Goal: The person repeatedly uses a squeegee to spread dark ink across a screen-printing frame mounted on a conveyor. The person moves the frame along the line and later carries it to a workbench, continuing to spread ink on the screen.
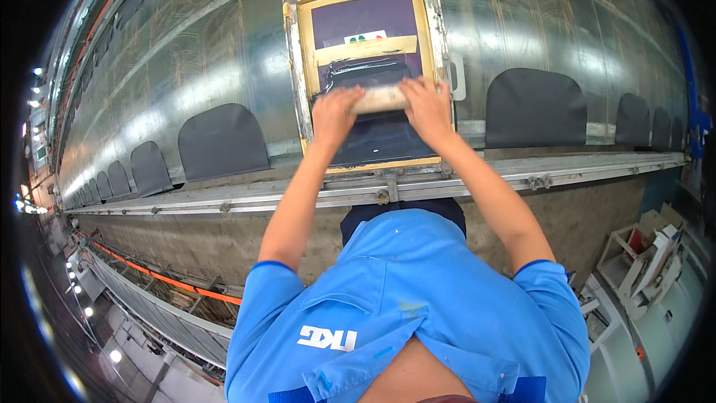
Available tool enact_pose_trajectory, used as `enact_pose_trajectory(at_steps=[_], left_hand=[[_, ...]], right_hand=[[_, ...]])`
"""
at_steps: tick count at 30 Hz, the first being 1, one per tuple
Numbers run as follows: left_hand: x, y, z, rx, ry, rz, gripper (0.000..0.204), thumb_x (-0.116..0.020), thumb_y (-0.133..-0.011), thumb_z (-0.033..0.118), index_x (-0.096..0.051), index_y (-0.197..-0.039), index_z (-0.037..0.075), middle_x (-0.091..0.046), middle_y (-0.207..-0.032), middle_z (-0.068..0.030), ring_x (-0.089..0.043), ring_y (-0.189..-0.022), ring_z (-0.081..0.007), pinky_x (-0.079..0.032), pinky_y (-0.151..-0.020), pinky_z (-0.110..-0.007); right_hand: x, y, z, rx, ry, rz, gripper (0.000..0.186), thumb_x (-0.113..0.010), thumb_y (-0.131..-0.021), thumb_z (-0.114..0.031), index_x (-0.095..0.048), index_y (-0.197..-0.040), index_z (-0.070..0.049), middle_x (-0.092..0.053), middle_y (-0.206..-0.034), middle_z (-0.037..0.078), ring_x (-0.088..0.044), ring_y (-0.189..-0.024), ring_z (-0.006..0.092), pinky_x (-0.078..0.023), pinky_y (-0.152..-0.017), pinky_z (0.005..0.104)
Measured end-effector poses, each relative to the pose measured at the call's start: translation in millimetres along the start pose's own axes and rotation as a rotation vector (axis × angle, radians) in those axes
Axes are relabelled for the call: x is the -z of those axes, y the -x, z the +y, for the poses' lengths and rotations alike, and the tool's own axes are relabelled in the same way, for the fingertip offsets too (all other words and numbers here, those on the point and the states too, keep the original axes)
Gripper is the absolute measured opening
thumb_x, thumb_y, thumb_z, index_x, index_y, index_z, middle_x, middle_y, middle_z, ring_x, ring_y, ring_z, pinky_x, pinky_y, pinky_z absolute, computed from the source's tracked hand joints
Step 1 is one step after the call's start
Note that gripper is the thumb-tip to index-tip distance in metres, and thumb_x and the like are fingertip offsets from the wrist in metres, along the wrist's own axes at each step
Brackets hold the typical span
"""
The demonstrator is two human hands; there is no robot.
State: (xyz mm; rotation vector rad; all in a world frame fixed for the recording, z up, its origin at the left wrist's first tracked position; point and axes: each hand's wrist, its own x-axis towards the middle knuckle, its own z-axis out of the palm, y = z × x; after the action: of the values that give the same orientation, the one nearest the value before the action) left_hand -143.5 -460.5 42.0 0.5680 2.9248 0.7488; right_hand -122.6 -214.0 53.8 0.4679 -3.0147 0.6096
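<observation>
Hands both on the squeegee [382, 98], upper centre of the frame. Left hand [333, 113] wraps the left end, fingers curled over the top. Right hand [427, 104] does the same on the right end. Both clamped shut on the wooden handle; the even two-hand grip looks meant to keep pressure level across the blade.

Squeegee lies crosswise inside the printing screen frame [295, 67], about halfway down the mesh. Dark ink [365, 71] is pooled just above it, on the far side from the person. Mesh below the hands is also dark. Yellowish tape border runs round the inside of the frame, probably to keep ink off the edges.

Frame sits flat on the long table [186, 52], its near edge against the metal rail [597, 168] that runs left to right across mid-frame. Clamp or stop hardware shows on the rail just under the frame; likely registers the frame position, can't confirm.

Dark fabric pieces [221, 142] laid out in a row along the table, left and right of the frame, evenly spaced. One more presumably under the screen, hidden.

Arms extended straight up-frame from the blue shirt [403, 298] at lower centre. Lower right: pale machine or cart parts [641, 254], blurred.
</observation>
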Motion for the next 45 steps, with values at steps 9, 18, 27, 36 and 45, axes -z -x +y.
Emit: enact_pose_trajectory(at_steps=[9, 18, 27, 36, 45], left_hand=[[-1.4, -9.2, 10.3, 0.063, 0.017, -0.066, 0.048, -0.073, -0.067, 0.0, -0.078, -0.111, 0.02, -0.075, -0.116, 0.0009, -0.069, -0.108, -0.0228, -0.055, -0.086, -0.038], [-14.2, 63.9, 33.9, 0.046, -0.058, -0.072, 0.05, -0.072, -0.068, 0.0, -0.078, -0.112, 0.022, -0.074, -0.12, 0.0023, -0.069, -0.112, -0.0224, -0.053, -0.086, -0.038], [-16.3, 96.5, 44.6, 0.041, -0.015, -0.055, 0.061, -0.07, -0.065, -0.002, -0.073, -0.122, 0.019, -0.066, -0.133, -0.0026, -0.059, -0.123, -0.0262, -0.048, -0.098, -0.04], [9.7, 127.2, 36.5, 0.031, 0.112, 0.051, 0.062, -0.073, -0.066, 0.0, -0.071, -0.125, 0.02, -0.066, -0.131, -0.0009, -0.058, -0.124, -0.0268, -0.049, -0.098, -0.041], [117.4, 217.4, -160.4, 0.162, -0.005, 0.039, 0.062, -0.078, -0.065, 0.002, -0.071, -0.125, 0.019, -0.066, -0.132, -0.0047, -0.059, -0.122, -0.03, -0.046, -0.103, -0.043]], right_hand=[[-14.9, 6.2, 9.1, -0.039, -0.024, -0.028, 0.053, -0.08, -0.072, -0.011, -0.065, -0.123, -0.009, -0.065, -0.127, 0.003, -0.056, -0.116, 0.0203, -0.036, -0.099, 0.0464], [-7.3, 78.9, -14.7, -0.048, -0.102, -0.134, 0.06, -0.08, -0.071, -0.011, -0.062, -0.128, -0.007, -0.062, -0.134, 0.006, -0.054, -0.12, 0.0231, -0.037, -0.102, 0.0457], [-24.3, -4.3, 132.2, -0.61, -0.505, 0.386, 0.043, -0.072, -0.092, -0.033, -0.067, -0.128, -0.01, -0.07, -0.101, 0.015, -0.067, -0.091, 0.0273, -0.051, -0.083, 0.0403], [-19.0, -51.5, 110.4, -0.583, -0.478, 0.449, 0.024, -0.066, -0.096, -0.031, -0.076, -0.106, -0.011, -0.075, -0.094, 0.014, -0.07, -0.084, 0.0264, -0.053, -0.078, 0.0371], [-117.5, -133.2, -149.1, -0.536, -0.61, 0.515, 0.031, -0.06, -0.1, -0.035, -0.072, -0.108, -0.008, -0.073, -0.102, 0.017, -0.07, -0.096, 0.0351, -0.053, -0.084, 0.0429]])
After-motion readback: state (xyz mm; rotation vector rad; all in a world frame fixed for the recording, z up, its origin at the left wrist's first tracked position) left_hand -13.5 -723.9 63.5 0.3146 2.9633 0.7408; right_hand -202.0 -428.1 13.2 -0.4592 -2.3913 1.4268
